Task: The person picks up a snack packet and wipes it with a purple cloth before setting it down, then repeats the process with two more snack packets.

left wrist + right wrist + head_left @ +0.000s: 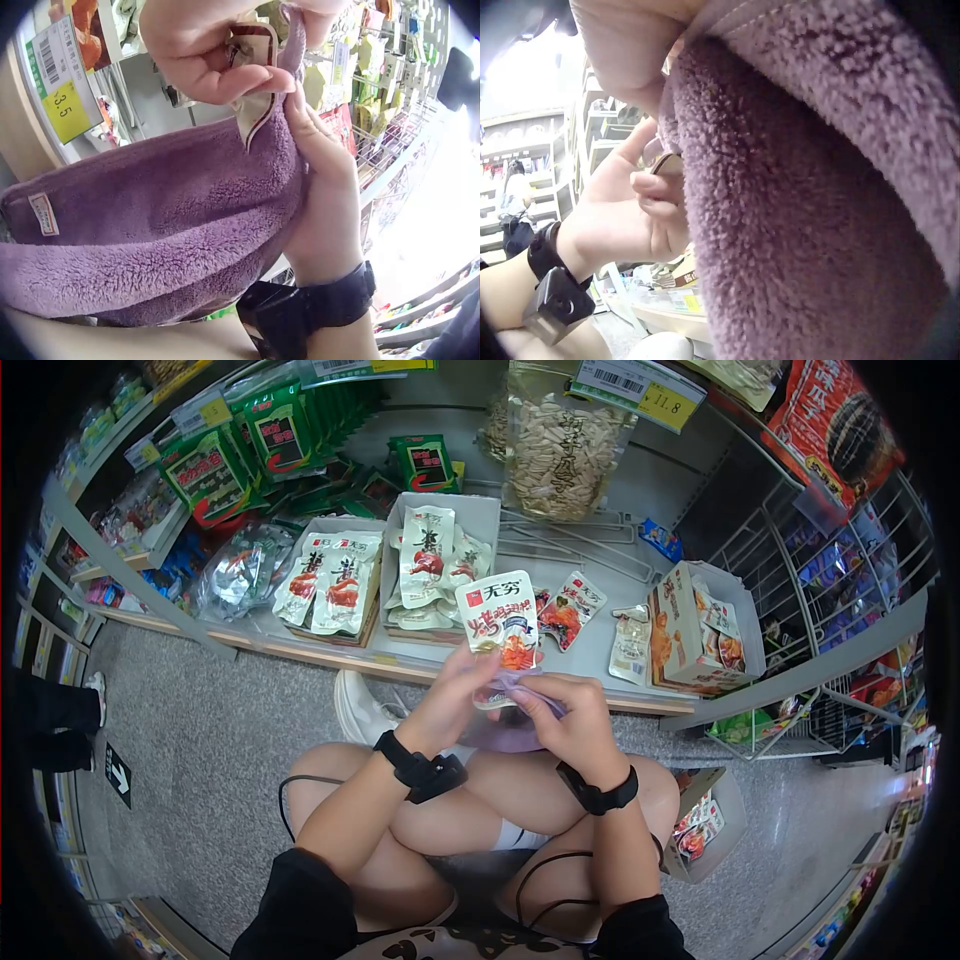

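My left hand (452,690) grips a white snack packet (502,610) with red lettering and a food picture, held upright before the shelf edge. My right hand (578,718) pinches the corner of a fuzzy purple towel (505,738) right at the packet's lower end. In the left wrist view the towel (172,187) hangs in folds with a small sewn tag (43,214), and curled fingers hold the packet's edge (255,97) against it. The towel fills much of the right wrist view, hiding most of the packet there.
On the shelf stand boxes of white packets (430,550) and an orange box (690,630), with loose packets (572,610) between. A carton (705,825) sits on the floor by the right knee. Wire baskets (840,650) line the right side. Another person's legs (65,710) show at left.
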